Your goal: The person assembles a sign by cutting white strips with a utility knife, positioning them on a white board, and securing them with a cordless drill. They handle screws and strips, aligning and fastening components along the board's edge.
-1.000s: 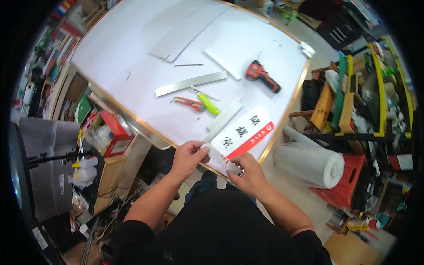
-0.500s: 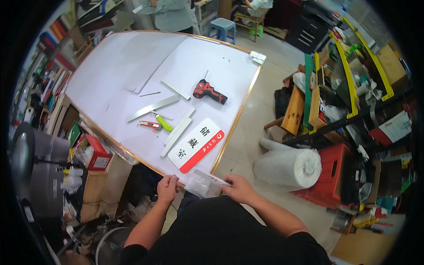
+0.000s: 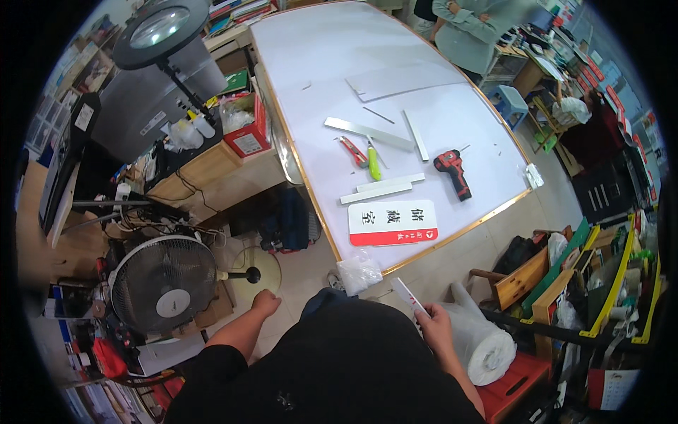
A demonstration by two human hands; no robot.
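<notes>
My right hand (image 3: 436, 321) grips a thin white sign plate (image 3: 407, 295) with red marks, seen nearly edge-on, to the right of the table's near corner. My left hand (image 3: 266, 302) hangs away from the table at the left, its fingers curled and nothing visible in them. On the white tabletop (image 3: 325, 49) near me lies a white and red door sign (image 3: 393, 223) with black characters. Beyond it are pale metal strips (image 3: 376, 193), a red utility knife (image 3: 354, 152), a green-handled tool (image 3: 373, 163) and a red and black cordless drill (image 3: 453, 173).
Clear plastic wrapping (image 3: 361, 272) covers the table's near corner. A floor fan (image 3: 163, 285) stands at the left, below a desk with a magnifier lamp (image 3: 161, 28). At right are a large plastic-film roll (image 3: 487, 353), a red crate (image 3: 519, 385) and loaded shelves. A person (image 3: 470, 32) stands beyond the table.
My view has turned left, bringing the fan and lamp into view. My right hand has carried the sign plate away from the corner; my left hand has moved away from the table edge.
</notes>
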